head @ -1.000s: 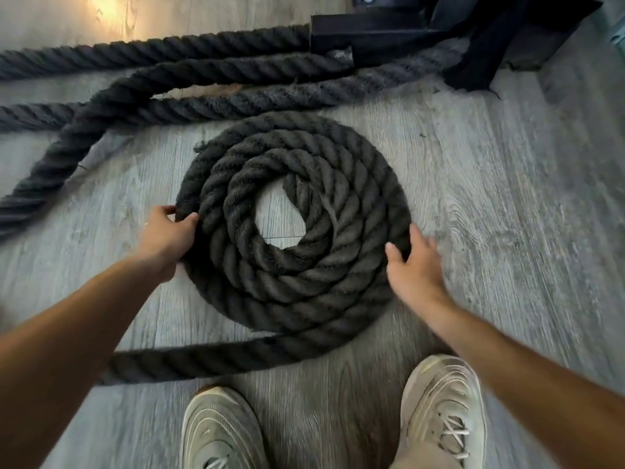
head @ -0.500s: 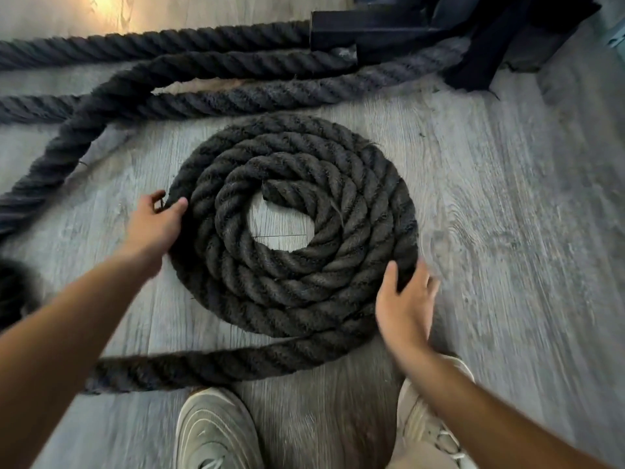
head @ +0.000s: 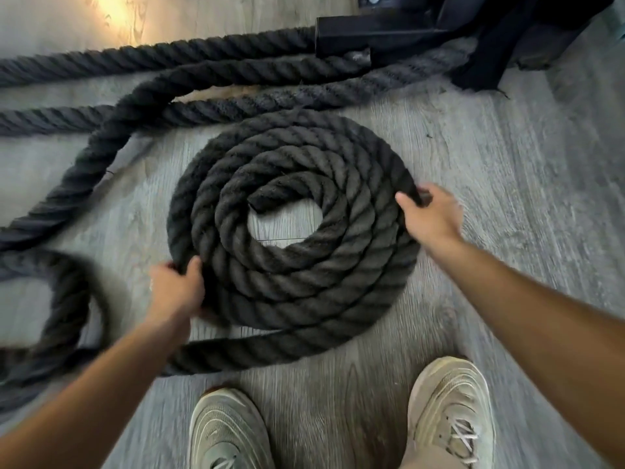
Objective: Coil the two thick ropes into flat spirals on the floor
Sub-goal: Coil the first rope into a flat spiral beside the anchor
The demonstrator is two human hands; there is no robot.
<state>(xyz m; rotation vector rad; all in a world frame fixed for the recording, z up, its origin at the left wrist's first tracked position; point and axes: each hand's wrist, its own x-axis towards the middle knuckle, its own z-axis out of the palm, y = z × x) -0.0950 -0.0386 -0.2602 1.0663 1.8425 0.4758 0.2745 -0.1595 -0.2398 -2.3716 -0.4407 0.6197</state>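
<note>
1. Head view: the coiled rope [head: 297, 231] lies flat on the grey floor [head: 507, 198].
2. Loose rope lengths [head: 203, 72] run beyond the coil.
3. Left hand [head: 177, 289] grips the coil's near-left edge.
4. Right hand [head: 431, 218] pinches its right edge.
</note>
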